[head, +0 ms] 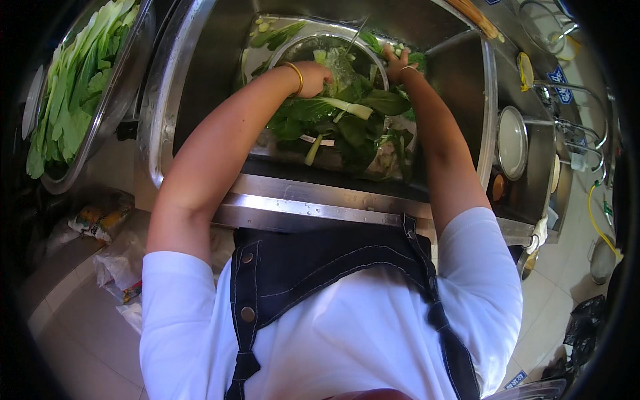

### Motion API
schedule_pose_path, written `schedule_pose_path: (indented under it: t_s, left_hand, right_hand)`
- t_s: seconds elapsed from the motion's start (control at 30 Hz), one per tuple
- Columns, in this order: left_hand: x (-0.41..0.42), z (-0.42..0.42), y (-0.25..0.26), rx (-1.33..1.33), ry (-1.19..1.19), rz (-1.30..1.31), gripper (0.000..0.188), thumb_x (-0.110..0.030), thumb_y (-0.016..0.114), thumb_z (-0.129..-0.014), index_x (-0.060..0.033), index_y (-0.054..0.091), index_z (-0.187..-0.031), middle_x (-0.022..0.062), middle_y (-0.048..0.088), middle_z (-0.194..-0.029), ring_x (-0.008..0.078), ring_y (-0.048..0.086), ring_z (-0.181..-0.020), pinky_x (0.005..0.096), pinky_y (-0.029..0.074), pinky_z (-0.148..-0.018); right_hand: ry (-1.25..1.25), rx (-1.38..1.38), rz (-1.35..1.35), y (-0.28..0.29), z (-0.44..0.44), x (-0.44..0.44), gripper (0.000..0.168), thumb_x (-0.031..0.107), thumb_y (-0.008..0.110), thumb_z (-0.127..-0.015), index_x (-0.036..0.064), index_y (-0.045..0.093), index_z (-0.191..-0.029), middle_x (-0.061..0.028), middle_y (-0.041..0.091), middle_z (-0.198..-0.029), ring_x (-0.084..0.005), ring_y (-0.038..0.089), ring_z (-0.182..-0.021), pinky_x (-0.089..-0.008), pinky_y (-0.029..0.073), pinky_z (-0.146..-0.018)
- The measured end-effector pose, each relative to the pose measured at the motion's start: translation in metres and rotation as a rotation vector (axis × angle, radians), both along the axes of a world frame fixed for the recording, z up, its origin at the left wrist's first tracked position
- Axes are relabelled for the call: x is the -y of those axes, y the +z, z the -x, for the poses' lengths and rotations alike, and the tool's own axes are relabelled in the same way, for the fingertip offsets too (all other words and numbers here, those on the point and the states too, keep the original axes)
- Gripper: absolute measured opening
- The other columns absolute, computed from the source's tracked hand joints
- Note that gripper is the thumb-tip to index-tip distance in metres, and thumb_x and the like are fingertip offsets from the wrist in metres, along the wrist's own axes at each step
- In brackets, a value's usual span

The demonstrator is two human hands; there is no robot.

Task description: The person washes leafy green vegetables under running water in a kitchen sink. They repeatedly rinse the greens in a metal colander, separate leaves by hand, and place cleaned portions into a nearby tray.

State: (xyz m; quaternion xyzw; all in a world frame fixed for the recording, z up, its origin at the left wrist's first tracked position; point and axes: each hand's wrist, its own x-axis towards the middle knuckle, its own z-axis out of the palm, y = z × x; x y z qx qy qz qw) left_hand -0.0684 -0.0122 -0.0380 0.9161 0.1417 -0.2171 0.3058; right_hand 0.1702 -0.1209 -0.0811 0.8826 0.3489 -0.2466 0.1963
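Both my hands reach into a deep stainless steel sink. A metal bowl stands in it, heaped with dark green leafy vegetables that have pale stalks. A stream of water falls into the bowl. My left hand, with a gold bangle at the wrist, is curled over the left part of the bowl, touching the leaves; whether it grips any cannot be told. My right hand has its fingers spread over greens and cut stalk pieces at the bowl's right rim. More leaves lie on the sink bottom around the bowl.
To the left, a metal basin holds long green leaves. A second sink with a white-looking round dish and bent metal taps is on the right. Plastic bags lie at lower left, black bags at lower right.
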Motion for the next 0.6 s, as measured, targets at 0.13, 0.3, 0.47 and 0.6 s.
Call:
schedule_pose_path:
  t_s: [0.13, 0.3, 0.47, 0.6]
  left_hand:
    - [-0.003, -0.001, -0.002, -0.030, 0.000, -0.030, 0.052, 0.003, 0.042, -0.076, -0.0099, 0.051, -0.125, 0.0200, 0.054, -0.121, 0.0339, 0.051, -0.113, 0.0388, 0.041, -0.094]
    - [0.003, -0.006, 0.018, -0.104, 0.013, -0.010, 0.053, 0.003, 0.042, -0.076, -0.0107, 0.051, -0.126, 0.0185, 0.048, -0.129, 0.0326, 0.045, -0.120, 0.0382, 0.038, -0.099]
    - [0.008, -0.005, 0.028, -0.115, -0.002, -0.097, 0.054, 0.003, 0.042, -0.077, -0.0118, 0.049, -0.129, 0.0172, 0.044, -0.134, 0.0312, 0.043, -0.123, 0.0377, 0.037, -0.101]
    - [0.004, -0.009, 0.028, -0.160, -0.065, -0.178, 0.055, 0.002, 0.044, -0.077, -0.0123, 0.048, -0.130, 0.0152, 0.043, -0.135, 0.0307, 0.043, -0.124, 0.0381, 0.037, -0.101]
  right_hand:
    - [-0.073, -0.160, -0.224, -0.061, -0.007, 0.023, 0.073, 0.044, 0.054, -0.084, 0.025, 0.014, -0.142, -0.0211, 0.017, -0.145, -0.0473, 0.026, -0.126, -0.0510, 0.033, -0.098]
    - [0.374, -0.005, -0.174, -0.118, -0.023, 0.097, 0.038, 0.036, 0.052, -0.084, 0.017, 0.052, -0.117, -0.0178, 0.045, -0.128, -0.0470, 0.050, -0.102, -0.0470, 0.045, -0.086]
    - [0.607, -0.298, 0.212, -0.013, 0.011, 0.118, 0.034, 0.022, 0.058, -0.076, 0.006, 0.062, -0.105, -0.0183, 0.058, -0.113, -0.0337, 0.054, -0.106, -0.0383, 0.045, -0.085]
    - [0.508, -0.204, 0.111, 0.108, 0.016, 0.100, 0.047, 0.013, 0.059, -0.068, 0.008, 0.060, -0.115, -0.0181, 0.061, -0.109, -0.0316, 0.060, -0.098, -0.0373, 0.047, -0.084]
